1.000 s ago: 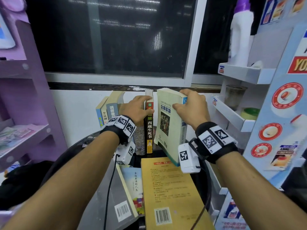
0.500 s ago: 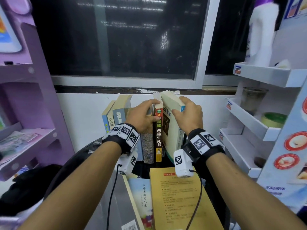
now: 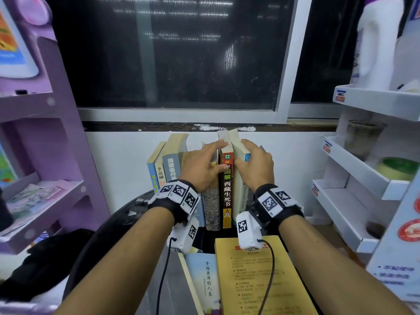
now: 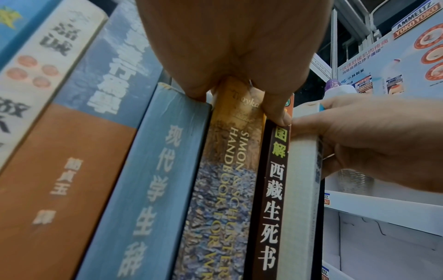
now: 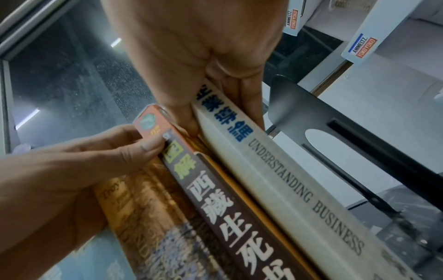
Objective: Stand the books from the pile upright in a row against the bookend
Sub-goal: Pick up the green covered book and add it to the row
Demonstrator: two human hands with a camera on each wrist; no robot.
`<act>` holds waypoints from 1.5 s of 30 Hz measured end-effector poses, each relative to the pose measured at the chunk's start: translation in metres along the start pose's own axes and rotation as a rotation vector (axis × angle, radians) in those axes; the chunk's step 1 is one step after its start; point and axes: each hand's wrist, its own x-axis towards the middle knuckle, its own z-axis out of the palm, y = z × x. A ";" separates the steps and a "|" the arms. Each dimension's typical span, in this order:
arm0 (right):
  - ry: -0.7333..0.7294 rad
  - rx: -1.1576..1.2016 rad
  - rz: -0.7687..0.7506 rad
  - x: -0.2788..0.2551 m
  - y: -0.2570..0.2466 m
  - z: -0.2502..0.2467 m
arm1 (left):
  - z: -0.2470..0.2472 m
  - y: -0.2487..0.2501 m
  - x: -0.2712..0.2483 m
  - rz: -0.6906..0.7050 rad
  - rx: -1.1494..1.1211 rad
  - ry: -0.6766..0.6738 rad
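Books stand in a row in the middle of the head frame, spines facing me. My right hand grips the cream book at the right end of the row, thumb on its left side and fingers curled round its right side. That book stands upright, pressed against the dark brown book on its left. In the right wrist frame I see the black bookend just to the right of the cream book, with a thin gap between them near the top.

My left hand lies on top of the row, just left of the right hand. Its thumb presses the dark brown book's spine, and its fingers reach over the top of the speckled book beside it. The two thumbs are almost touching. The blue books at the left of the row lean a little to the right.

At the bottom of the head frame, the pile lies flat on the counter: a yellow book and a pale blue book beside it.
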 end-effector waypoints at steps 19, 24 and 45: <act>-0.509 -0.035 -0.076 -0.006 0.005 -0.028 | 0.005 -0.003 0.001 -0.027 -0.065 -0.021; -0.475 -0.011 -0.109 -0.008 0.009 -0.023 | 0.005 -0.001 0.000 -0.041 -0.076 -0.007; -0.483 -0.085 -0.074 0.000 0.006 -0.017 | 0.003 0.002 -0.002 -0.028 -0.022 -0.010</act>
